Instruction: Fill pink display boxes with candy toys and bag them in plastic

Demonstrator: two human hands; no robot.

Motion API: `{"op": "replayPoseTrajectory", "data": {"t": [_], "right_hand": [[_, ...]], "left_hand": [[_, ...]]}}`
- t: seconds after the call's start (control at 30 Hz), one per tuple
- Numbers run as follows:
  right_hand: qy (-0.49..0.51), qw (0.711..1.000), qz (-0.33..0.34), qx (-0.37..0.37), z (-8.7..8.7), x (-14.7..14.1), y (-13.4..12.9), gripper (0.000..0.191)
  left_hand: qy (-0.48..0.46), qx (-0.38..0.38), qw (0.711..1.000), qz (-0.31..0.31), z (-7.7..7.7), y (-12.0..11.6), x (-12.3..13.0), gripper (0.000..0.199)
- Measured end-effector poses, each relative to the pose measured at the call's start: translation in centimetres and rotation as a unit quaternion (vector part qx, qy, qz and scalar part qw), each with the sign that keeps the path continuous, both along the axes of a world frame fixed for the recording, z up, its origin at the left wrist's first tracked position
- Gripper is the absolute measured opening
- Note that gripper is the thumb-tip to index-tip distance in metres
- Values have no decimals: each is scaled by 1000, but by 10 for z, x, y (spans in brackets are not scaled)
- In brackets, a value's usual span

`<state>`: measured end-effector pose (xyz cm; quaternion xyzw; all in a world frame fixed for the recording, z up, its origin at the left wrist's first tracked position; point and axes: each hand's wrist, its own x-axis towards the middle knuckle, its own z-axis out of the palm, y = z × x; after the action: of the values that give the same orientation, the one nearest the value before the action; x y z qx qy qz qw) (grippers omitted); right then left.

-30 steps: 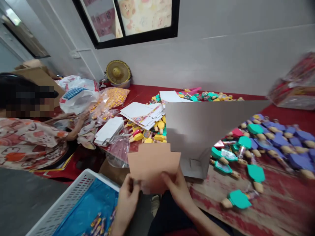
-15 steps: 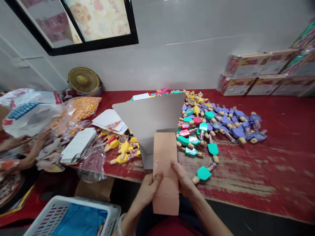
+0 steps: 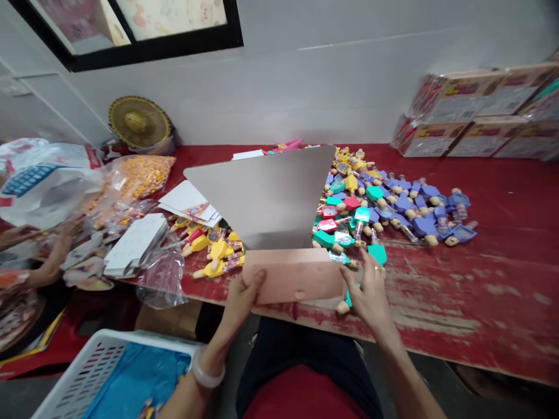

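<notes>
Tan card blank (image 3: pixel 292 276), held level: left hand (image 3: pixel 242 299), fingers together on its end; right hand (image 3: pixel 371 297), fingers spread, just beside the other end.

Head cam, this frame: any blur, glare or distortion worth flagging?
Head view: wide-angle bowing along the red table's front edge; mild blur on the wrapped boxes at upper right; soft sheen on the grey card sheet, no hard glare; right hand fairly sharp.

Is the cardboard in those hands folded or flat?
Folded: tan strip creases into grey panel, between left hand and right hand.
</notes>
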<state>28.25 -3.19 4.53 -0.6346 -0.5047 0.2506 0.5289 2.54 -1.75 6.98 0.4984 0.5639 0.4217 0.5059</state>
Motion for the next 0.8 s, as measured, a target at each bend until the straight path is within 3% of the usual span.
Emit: {"op": "replayPoseTrajectory", "data": {"t": [0.07, 0.13, 0.2, 0.33, 0.43, 0.53, 0.63, 0.73, 0.8], "right_hand": [[99, 994, 34, -39, -3, -8, -2, 78], [189, 973, 117, -61, -4, -19, 2, 74], [184, 971, 145, -45, -4, -29, 12, 69], [32, 995, 89, -18, -21, -38, 27, 63], [44, 994, 81, -60, -51, -38, 28, 66], [73, 991, 22, -109, -76, -37, 33, 71], [25, 990, -39, -132, -83, -40, 54, 69], [-33, 990, -16, -133, -81, -50, 83, 50], [-50, 990, 8, -135, -78, -55, 96, 40]], "left_hand": [[-8, -16, 998, 55, -14, -2, -5, 64], [16, 4, 998, 52, -22, 1, -15, 64], [74, 64, 995, 33, -28, 8, -28, 57], [184, 141, 972, 40, -46, 16, -48, 53], [167, 124, 978, 29, -66, 14, -50, 49], [197, 78, 977, 31, -83, 21, -47, 49], [236, 77, 959, 137, -96, 45, -44, 44], [252, 119, 928, 248, -103, 69, -36, 47], [278, 176, 905, 270, -106, 76, -25, 42]]}}
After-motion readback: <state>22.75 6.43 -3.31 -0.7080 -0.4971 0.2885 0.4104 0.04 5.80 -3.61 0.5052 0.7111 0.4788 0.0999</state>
